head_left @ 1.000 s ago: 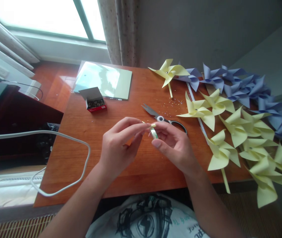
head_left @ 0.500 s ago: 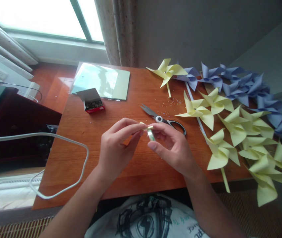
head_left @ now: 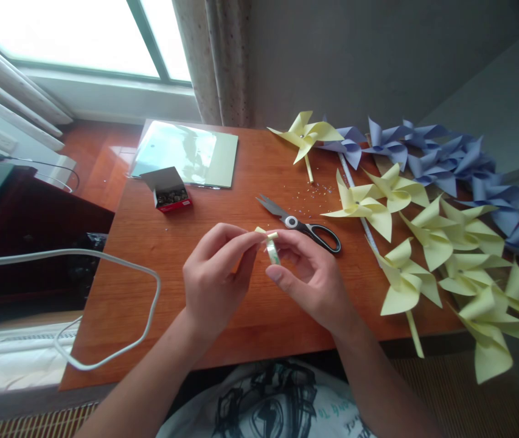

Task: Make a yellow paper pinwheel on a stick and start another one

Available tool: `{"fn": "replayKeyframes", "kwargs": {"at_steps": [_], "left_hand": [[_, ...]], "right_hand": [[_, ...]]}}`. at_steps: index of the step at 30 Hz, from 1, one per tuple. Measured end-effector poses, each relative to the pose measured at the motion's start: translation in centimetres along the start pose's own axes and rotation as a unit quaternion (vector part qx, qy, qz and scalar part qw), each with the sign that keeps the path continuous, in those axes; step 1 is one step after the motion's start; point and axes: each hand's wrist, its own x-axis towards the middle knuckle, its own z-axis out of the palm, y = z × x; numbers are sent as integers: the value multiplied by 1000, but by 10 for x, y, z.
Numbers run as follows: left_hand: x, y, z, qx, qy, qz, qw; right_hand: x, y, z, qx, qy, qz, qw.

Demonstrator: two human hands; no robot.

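Over the middle of the table, my left hand (head_left: 217,274) pinches a small yellow paper roll (head_left: 271,235), probably a rolled stick seen end-on. My right hand (head_left: 316,274) is closed on a narrow roll of clear tape (head_left: 273,252), with its thumb beside the rim and its fingers behind. The tape touches or nearly touches the yellow paper. Much of the paper lies hidden by my fingertips. Just beyond my right hand lie scissors (head_left: 302,225) with black-and-grey handles, their blades pointing to the far left.
Yellow pinwheels (head_left: 405,277) and purple pinwheels (head_left: 437,164) crowd the right side. A red box (head_left: 174,204) of small metal pieces stands open near paper sheets (head_left: 226,159) in clear film. Paper crumbs (head_left: 316,193) lie beyond the scissors. A white cable (head_left: 157,292) loops over the left edge.
The tape roll has shifted slightly left and downward in my right hand. My left fingers have moved a little over the yellow paper, and both hands still hold their things.
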Motion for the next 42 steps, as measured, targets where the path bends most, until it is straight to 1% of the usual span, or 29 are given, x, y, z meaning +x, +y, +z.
{"fn": "replayKeyframes", "kwargs": {"at_steps": [3,5,7,11,13,17,21,24,29,35,42], "left_hand": [[-3,0,1,34,12,28,999],[-3,0,1,26,5,33,999],[-1,-1,1,2,-15,29,999],[4,-3,-3,-85,-91,-18,992],[7,-4,-5,-118,-117,-48,985],[11,-6,-8,-162,-151,-92,971],[10,-7,-8,-185,-164,-129,960],[9,-6,-7,-210,-155,-144,955],[9,-4,-7,-207,-136,-140,959],[9,-1,-7,-133,-112,-85,981],[5,-2,-5,-65,-81,-21,994]], "right_hand": [[0,1,2,9,5,-4,1000],[1,0,0,8,4,-10,1000],[2,-1,-4,-6,-2,-19,1000],[4,-3,-15,-51,-26,-41,998],[5,-5,-20,-70,-37,-53,995],[5,-7,-24,-108,-51,-83,989],[5,-8,-25,-137,-55,-97,984],[4,-5,-25,-123,-59,-89,987],[0,-1,-23,-74,-62,-67,993],[0,-2,-21,-52,-59,-46,996],[-1,-2,-16,-43,-53,-26,997]]}}
